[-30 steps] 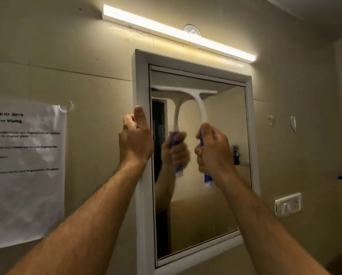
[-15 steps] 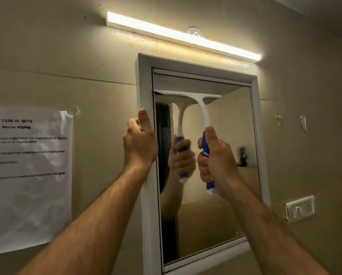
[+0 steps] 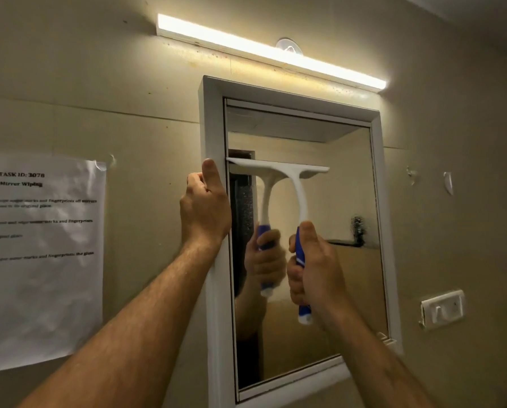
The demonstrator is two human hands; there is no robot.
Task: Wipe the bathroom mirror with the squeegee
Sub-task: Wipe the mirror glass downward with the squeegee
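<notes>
squeegee blade working the upper left of the mirror

the person is standing close to the wall and reaching up with both arms. the right hand (image 3: 311, 266) is wrapping its fingers fully round the blue grip of the squeegee (image 3: 287, 184), thumb lying up along the handle, probably so the pressure is going straight into the blade. the white blade is sitting level against the mirror (image 3: 343, 290), its left end reaching the inner edge of the mirror frame (image 3: 214, 113), its right end stopping around the middle of the glass. that is leaving the right half of the pane beside the blade uncovered, so i judge another pass will be needed over there.

the left hand (image 3: 205, 207) is gripping the left side of the frame, fingers curling round its outer edge and thumb pointing up along the front face. it looks like a bracing hold, keeping the mirror from shifting under the push.

the squeegee head is standing above the right hand and just to the right of the left thumb, at about the thumb tip's height. the two hands are apart, with the frame edge and a strip of glass between them.

a light bar (image 3: 269, 51) is glowing above the frame, and a printed sheet (image 3: 40, 260) is hanging on the wall to the left.
</notes>
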